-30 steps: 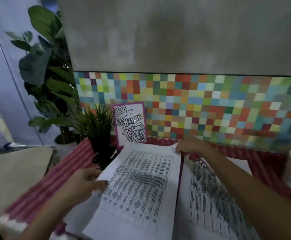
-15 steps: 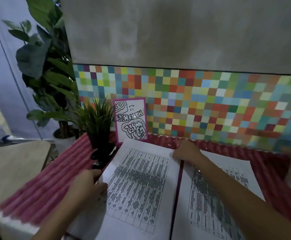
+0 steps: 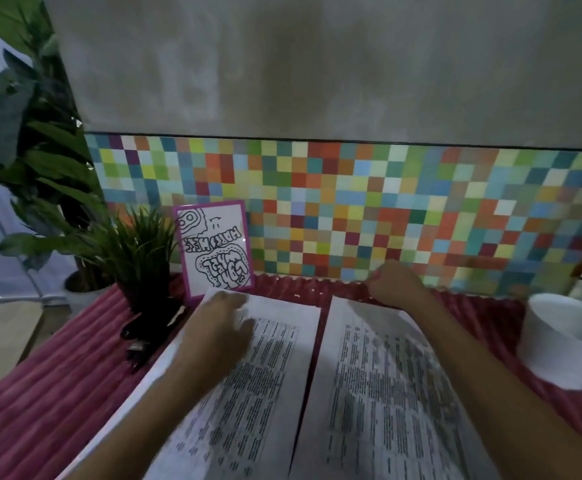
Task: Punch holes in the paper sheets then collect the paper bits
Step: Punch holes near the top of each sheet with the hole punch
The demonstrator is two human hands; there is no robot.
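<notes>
Two printed paper sheets lie side by side on the red ribbed mat (image 3: 57, 393): a left sheet (image 3: 248, 393) and a right sheet (image 3: 379, 393). My left hand (image 3: 223, 317) rests flat on the top end of the left sheet. My right hand (image 3: 397, 285) is at the mat's far edge, just past the right sheet, with its fingers curled and the tips bunched. I cannot see whether they pinch anything. A few tiny white paper bits (image 3: 296, 296) dot the mat between my hands. A black object (image 3: 140, 336), maybe the hole punch, lies left of the sheets.
A white bowl (image 3: 559, 337) stands at the right on the mat. A small potted plant (image 3: 137, 258) and a pink-framed card (image 3: 217, 251) stand at the back left against the coloured tile wall (image 3: 386, 209). A large leafy plant (image 3: 33, 150) stands beyond the left edge.
My left hand moved from the left sheet's side edge up onto its top end. My right hand let go of that sheet's top corner and moved right to the mat's far edge.
</notes>
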